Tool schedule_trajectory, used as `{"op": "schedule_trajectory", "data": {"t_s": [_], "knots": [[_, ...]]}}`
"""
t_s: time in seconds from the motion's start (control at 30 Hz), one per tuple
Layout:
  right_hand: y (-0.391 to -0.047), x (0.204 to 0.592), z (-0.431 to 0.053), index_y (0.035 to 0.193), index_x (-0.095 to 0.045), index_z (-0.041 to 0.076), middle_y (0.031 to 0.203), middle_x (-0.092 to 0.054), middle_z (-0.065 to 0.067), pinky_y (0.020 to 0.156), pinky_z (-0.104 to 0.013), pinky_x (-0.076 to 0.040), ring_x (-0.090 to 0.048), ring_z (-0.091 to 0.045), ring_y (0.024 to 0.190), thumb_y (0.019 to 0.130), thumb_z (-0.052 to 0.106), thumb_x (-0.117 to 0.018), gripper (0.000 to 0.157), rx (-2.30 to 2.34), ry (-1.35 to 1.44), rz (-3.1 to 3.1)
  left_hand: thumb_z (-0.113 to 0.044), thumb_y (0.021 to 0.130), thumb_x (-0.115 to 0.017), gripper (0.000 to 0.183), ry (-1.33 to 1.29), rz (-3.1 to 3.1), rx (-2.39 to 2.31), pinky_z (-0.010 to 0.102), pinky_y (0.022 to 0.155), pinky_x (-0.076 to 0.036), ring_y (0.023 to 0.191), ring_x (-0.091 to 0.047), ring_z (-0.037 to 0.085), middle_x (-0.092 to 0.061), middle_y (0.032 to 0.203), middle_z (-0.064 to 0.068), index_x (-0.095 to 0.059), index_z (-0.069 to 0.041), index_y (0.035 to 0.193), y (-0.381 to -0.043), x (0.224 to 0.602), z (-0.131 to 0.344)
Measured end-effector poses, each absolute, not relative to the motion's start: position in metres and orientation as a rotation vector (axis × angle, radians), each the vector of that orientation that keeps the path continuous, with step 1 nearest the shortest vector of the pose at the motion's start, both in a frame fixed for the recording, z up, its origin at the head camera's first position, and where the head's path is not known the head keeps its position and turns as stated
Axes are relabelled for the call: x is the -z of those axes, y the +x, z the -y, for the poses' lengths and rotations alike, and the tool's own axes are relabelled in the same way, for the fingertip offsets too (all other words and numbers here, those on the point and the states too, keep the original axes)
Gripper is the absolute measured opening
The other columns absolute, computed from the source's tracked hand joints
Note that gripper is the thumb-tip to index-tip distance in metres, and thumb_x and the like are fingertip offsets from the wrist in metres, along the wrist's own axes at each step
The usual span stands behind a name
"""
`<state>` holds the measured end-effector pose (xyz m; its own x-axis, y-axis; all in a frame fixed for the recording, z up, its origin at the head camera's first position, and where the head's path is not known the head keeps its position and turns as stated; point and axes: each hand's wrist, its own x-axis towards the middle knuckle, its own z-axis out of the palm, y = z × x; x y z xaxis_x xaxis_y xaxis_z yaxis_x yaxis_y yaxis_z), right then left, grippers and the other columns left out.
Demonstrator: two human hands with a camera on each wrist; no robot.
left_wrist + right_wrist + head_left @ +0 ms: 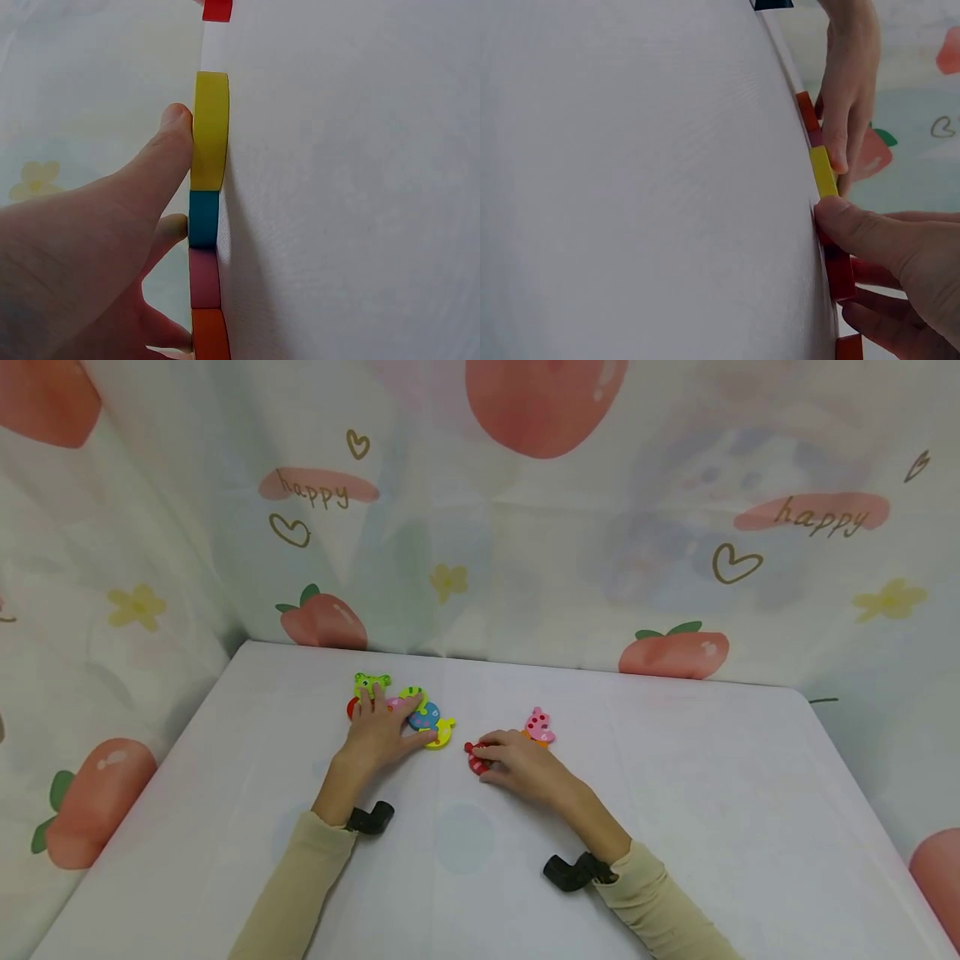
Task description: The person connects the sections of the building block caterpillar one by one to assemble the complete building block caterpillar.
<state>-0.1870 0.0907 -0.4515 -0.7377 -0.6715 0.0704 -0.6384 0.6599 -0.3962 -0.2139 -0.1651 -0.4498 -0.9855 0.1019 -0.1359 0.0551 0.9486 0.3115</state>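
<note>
In the head view, my left hand [375, 731] lies with spread fingers over a row of joined, coloured puzzle pieces. Its row includes a green animal-head piece [367, 680], a blue piece [424, 717] and a yellow piece [441, 737] at the right end. My left thumb touches the yellow piece [210, 131]; beside that are teal [203, 219], pink [205, 277] and orange [211, 335] edges. To the right, my right hand [525, 766] pinches a red puzzle piece [477, 762] between thumb and fingers, flat at the table. Its fingers partly cover that piece.
Just beyond my right hand lie a pink spotted piece [538, 725] and an orange piece [849, 348], partly hidden. The white table [675, 793] ends at a printed curtain [525, 552] behind. Each wrist carries a black camera mount [573, 872].
</note>
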Motion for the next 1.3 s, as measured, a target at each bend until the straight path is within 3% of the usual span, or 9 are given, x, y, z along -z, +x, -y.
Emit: {"op": "schedule_trajectory", "data": {"t_s": [0.3, 0.67, 0.8, 0.97, 1.03, 1.2, 1.3], "knots": [[-0.185, 0.449, -0.089, 0.123, -0.067, 0.007, 0.112, -0.064, -0.009, 0.08, -0.028, -0.057, -0.06, -0.019, 0.096, 0.085, 0.02, -0.074, 0.041, 0.542, -1.039, -2.889, -0.061, 0.085, -0.061, 0.075, 0.123, -2.958, -0.458, 0.066, 0.116, -0.019, 0.145, -0.006, 0.056, -0.011, 0.157, 0.035, -0.038, -0.031, 0.149, -0.214, 0.451, 0.164], [-0.181, 0.439, -0.086, 0.125, -0.065, 0.002, 0.104, -0.058, -0.008, 0.069, -0.018, -0.051, -0.053, -0.011, 0.081, 0.085, 0.015, -0.074, 0.043, 0.456, -0.935, -2.809, -0.061, 0.085, -0.06, 0.075, 0.131, -2.963, -0.457, 0.065, 0.116, -0.02, 0.145, -0.006, 0.056, -0.012, 0.156, 0.035, -0.038, -0.03, 0.149, -0.213, 0.451, 0.165], [-0.183, 0.441, -0.088, 0.112, -0.07, 0.004, 0.103, -0.058, -0.006, 0.069, -0.02, -0.052, -0.053, -0.012, 0.085, 0.083, 0.017, -0.077, 0.032, 0.472, -0.977, -2.857, -0.062, 0.085, -0.06, 0.075, 0.132, -2.966, -0.454, 0.065, 0.116, -0.02, 0.145, -0.006, 0.056, -0.012, 0.157, 0.035, -0.037, -0.031, 0.149, -0.213, 0.451, 0.165], [-0.188, 0.444, -0.092, 0.108, -0.069, 0.008, 0.131, -0.058, -0.007, 0.087, -0.03, -0.057, -0.058, -0.022, 0.112, 0.08, 0.024, -0.08, 0.034, 0.509, -1.0, -2.859, -0.061, 0.085, -0.061, 0.074, 0.135, -2.968, -0.461, 0.066, 0.115, -0.02, 0.145, -0.006, 0.057, -0.012, 0.156, 0.036, -0.038, -0.03, 0.149, -0.213, 0.45, 0.165], [-0.19, 0.445, -0.093, 0.115, -0.066, 0.007, 0.137, -0.057, -0.007, 0.093, -0.033, -0.055, -0.057, -0.024, 0.12, 0.081, 0.027, -0.079, 0.042, 0.525, -1.003, -2.836, -0.061, 0.085, -0.061, 0.074, 0.136, -2.968, -0.465, 0.066, 0.115, -0.02, 0.145, -0.006, 0.057, -0.012, 0.156, 0.036, -0.039, -0.03, 0.149, -0.213, 0.449, 0.165], [-0.196, 0.448, -0.094, 0.124, -0.062, 0.01, 0.115, -0.067, -0.002, 0.085, -0.029, -0.055, -0.058, -0.015, 0.102, 0.083, 0.029, -0.077, 0.047, 0.571, -0.968, -2.778, -0.061, 0.085, -0.06, 0.075, 0.144, -2.96, -0.473, 0.066, 0.116, -0.019, 0.145, -0.006, 0.056, -0.011, 0.156, 0.036, -0.038, -0.03, 0.149, -0.212, 0.449, 0.166], [-0.199, 0.447, -0.095, 0.125, -0.063, 0.014, 0.119, -0.066, -0.001, 0.088, -0.031, -0.055, -0.059, -0.015, 0.105, 0.085, 0.028, -0.075, 0.045, 0.668, -0.939, -2.752, -0.062, 0.085, -0.06, 0.075, 0.14, -2.954, -0.474, 0.066, 0.116, -0.019, 0.146, -0.005, 0.056, -0.01, 0.156, 0.036, -0.038, -0.029, 0.149, -0.211, 0.449, 0.165]]}}
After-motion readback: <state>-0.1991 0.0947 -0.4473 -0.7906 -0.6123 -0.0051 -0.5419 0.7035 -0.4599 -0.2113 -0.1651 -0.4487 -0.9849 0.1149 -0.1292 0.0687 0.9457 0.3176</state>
